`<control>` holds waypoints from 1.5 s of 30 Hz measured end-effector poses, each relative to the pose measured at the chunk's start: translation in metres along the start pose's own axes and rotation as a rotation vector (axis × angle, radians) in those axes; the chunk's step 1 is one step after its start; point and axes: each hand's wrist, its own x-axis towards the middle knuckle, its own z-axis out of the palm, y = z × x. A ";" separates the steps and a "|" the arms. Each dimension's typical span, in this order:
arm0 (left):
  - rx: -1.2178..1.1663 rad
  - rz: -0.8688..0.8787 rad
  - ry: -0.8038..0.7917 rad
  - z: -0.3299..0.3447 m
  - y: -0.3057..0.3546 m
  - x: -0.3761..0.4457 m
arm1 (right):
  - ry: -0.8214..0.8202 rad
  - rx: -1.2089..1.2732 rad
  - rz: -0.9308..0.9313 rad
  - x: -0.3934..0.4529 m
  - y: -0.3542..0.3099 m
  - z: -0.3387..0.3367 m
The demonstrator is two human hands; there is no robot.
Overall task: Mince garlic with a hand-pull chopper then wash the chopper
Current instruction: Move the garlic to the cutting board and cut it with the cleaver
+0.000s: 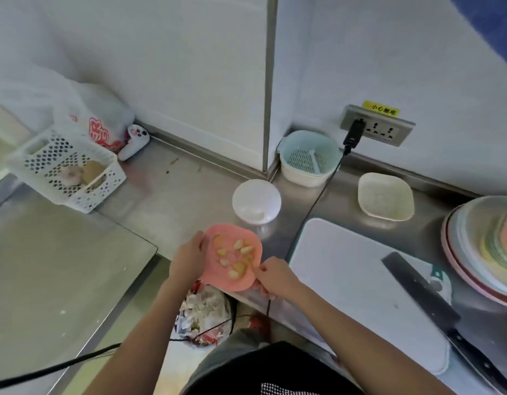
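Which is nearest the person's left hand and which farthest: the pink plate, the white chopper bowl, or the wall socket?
1. Pink plate: held at its edge by the left hand.
2. White chopper bowl: on the counter just beyond the plate.
3. Wall socket: far right, on the back wall.

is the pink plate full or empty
Not empty: the pink plate carries several peeled garlic cloves scattered over it, with bare pink showing between them.

You held the plate (232, 262) of garlic cloves (235, 256) at the counter's (172, 189) front edge, left hand (188, 256) on its left rim, right hand (271, 276) on its right. Behind it stood the chopper (256, 201); a cutting board (360, 283) lay to your right, the knife (434, 312) across its right side. The basket (67, 169) sat far left.
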 end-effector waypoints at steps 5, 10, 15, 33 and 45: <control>0.023 0.013 -0.081 0.007 -0.010 0.020 | 0.220 -0.105 -0.025 0.019 -0.006 0.006; 0.201 0.128 0.064 0.013 -0.014 0.013 | 0.273 -0.252 -0.176 0.045 -0.013 0.002; 0.303 0.374 0.005 0.024 -0.005 0.014 | 0.260 -0.517 -0.198 0.061 -0.018 0.008; 0.144 0.466 -0.214 0.037 -0.006 -0.003 | 0.173 -0.554 -0.375 0.085 -0.041 0.017; -0.049 0.207 -0.009 0.030 -0.023 0.008 | 0.139 -0.377 -0.271 0.084 -0.032 0.023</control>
